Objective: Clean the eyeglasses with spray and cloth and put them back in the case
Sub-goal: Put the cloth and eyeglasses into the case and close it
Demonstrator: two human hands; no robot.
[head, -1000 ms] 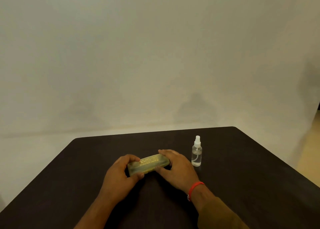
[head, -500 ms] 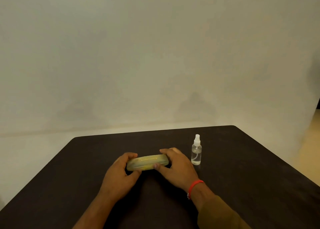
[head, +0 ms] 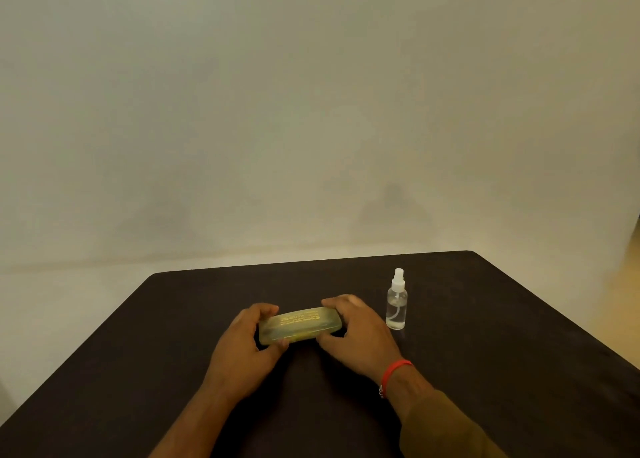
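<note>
A translucent yellow-green glasses case [head: 300,325] with gold lettering on its lid lies closed on the dark table [head: 485,353], near the middle. My left hand [head: 246,346] grips its left end, fingers over the far edge and thumb at the near edge. My right hand [head: 356,333] grips its right end the same way; a red band circles that wrist. A small clear spray bottle [head: 397,301] with a white nozzle stands upright just right of my right hand. The eyeglasses and the cloth are not visible.
The table's far edge [head: 311,263] runs in front of a plain pale backdrop. Its right edge slopes down toward the lower right, with light floor beyond.
The case tilted up on edge between my hands half a second ago and now shows its lid again. Both hands kept their hold; the bottle stayed put.
</note>
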